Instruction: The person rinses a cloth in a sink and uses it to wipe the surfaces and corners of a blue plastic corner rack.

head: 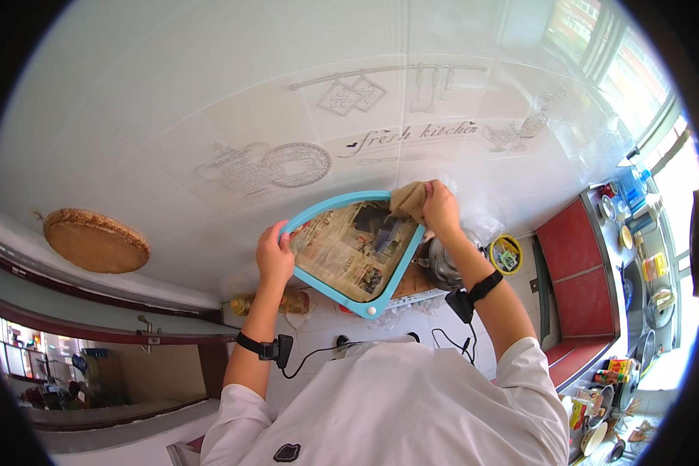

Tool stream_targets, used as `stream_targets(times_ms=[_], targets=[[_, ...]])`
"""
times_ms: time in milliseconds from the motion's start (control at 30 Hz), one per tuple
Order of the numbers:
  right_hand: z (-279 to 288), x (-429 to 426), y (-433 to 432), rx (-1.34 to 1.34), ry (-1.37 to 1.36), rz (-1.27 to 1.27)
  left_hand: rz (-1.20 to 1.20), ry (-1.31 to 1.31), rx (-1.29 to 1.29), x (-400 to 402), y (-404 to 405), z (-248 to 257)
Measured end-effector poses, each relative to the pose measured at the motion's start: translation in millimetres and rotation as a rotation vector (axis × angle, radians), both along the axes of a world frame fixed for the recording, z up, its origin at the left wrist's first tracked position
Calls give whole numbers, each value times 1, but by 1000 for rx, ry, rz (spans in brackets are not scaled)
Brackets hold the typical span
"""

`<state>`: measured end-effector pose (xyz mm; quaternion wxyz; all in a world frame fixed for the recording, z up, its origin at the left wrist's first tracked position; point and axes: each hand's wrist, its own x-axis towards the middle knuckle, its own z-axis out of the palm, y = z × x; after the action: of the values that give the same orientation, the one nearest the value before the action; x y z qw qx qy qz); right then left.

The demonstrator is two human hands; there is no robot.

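A light-blue plastic corner-shelf tier (pixel 403 269), curved on its far side, is held up in front of me. Old printed newspaper (pixel 343 250) lines its inside. My left hand (pixel 274 254) grips its left corner, the thumb over the rim. At the far right corner my right hand (pixel 441 207) holds a tan cloth (pixel 409 201) against the rim and the newspaper. A round white knob (pixel 371 311) sits on the near corner. What lies directly under the tier is hidden.
A metal kettle (pixel 446 262) stands on a wooden surface right of the tier, by a yellow-rimmed bin (pixel 505 254). An oil bottle (pixel 274 302) lies left. A round wooden board (pixel 96 240) hangs on the tiled wall. Right are red cabinets (pixel 571 262) and a cluttered counter.
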<state>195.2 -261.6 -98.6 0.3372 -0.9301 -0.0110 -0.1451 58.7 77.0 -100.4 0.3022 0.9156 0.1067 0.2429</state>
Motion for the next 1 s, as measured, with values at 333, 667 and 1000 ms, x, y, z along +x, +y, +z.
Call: stream_targets(times_ms=[333, 667, 1000], targets=[[14, 11, 66, -203, 33, 509, 55, 7, 46, 2, -3, 3], [40, 4, 103, -300, 100, 838, 97, 2, -49, -2, 10, -4], [37, -11, 39, -62, 27, 687, 78, 29, -62, 4, 14, -5]])
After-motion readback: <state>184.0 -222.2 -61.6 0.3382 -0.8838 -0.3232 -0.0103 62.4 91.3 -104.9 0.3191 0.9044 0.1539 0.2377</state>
